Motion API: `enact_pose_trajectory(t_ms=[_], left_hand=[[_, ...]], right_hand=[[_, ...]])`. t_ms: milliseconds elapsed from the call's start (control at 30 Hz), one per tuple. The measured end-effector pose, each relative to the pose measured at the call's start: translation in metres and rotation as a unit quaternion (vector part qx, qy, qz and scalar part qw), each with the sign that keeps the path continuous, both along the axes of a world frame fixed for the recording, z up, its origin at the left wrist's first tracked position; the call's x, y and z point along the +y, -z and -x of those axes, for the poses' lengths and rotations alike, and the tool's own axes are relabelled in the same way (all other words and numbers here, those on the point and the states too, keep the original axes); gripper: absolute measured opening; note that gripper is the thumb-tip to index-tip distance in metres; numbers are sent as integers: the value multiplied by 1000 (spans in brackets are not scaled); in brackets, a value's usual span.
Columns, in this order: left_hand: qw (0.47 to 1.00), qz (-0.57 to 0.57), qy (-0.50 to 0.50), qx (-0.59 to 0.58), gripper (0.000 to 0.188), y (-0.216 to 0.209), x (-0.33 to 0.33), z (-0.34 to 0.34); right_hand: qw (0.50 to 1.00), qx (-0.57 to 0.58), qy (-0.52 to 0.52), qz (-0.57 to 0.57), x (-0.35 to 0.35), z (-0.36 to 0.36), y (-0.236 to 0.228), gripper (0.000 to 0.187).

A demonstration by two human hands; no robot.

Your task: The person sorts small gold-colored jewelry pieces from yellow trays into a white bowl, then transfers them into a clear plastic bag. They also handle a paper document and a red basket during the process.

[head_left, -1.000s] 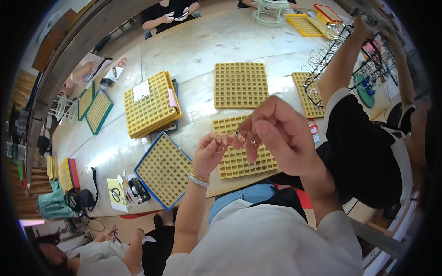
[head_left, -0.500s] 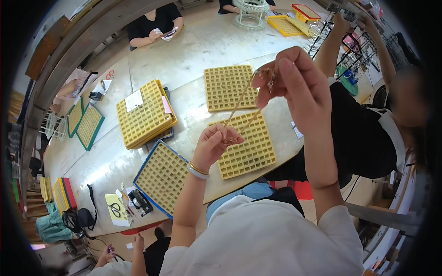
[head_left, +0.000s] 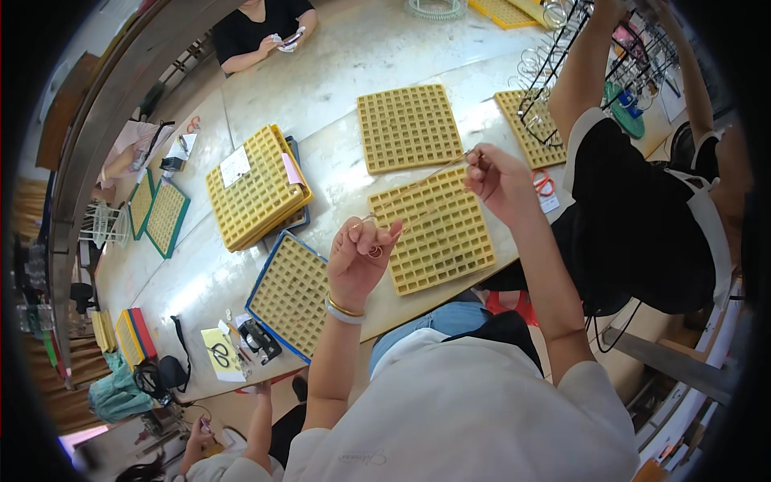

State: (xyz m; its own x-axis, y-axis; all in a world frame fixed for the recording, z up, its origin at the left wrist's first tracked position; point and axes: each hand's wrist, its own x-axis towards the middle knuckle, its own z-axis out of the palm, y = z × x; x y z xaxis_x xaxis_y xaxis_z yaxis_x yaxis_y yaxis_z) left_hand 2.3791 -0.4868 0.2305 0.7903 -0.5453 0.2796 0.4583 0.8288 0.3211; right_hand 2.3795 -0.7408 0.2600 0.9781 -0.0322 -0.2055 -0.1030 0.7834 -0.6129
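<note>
Thin gold-coloured chains (head_left: 423, 177) stretch in strands between my two hands. My left hand (head_left: 361, 261) is closed on their lower left end, with small loops showing by the fingers. A white bangle and a gold-coloured one circle that wrist. Higher and to the right, my right hand (head_left: 499, 186) pinches the other end between thumb and fingers. Below the strands lies a yellow tray (head_left: 446, 261) with a grid of small square pockets. Beyond it is a similar yellow tray (head_left: 408, 124). What sits in the pockets is too small to tell.
A stack of yellow trays (head_left: 253, 201) and a blue-edged tray (head_left: 289, 293) lie to the left. At the right, a co-worker's arm (head_left: 577, 80) reaches by a black wire rack (head_left: 554, 68). Red-handled scissors (head_left: 544, 185) and a black tape dispenser-like tool (head_left: 259, 339) lie near the edge.
My right hand has come down and nearer the table, still holding the chains. The left hand has turned, its fingers now pointing up. The wire rack at right has moved nearer.
</note>
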Motion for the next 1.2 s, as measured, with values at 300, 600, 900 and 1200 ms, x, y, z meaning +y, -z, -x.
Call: enact_pose_trajectory(t_ms=[300,600,900,1200], left_hand=[[975,45,2,218,20,12,-22,24],[884,-106,9,455,19,13,-43,41],[859,-298,1,416,17,10,-35,52],[810,-380,-20,446,28,1,-21,63]], right_hand=[[980,168,-24,-108,3,21,93,16],[946,291,-140,10,2,66,180,17],[702,181,50,686,-115,-5,243,17],[562,42,56,824,-114,-47,257,10]])
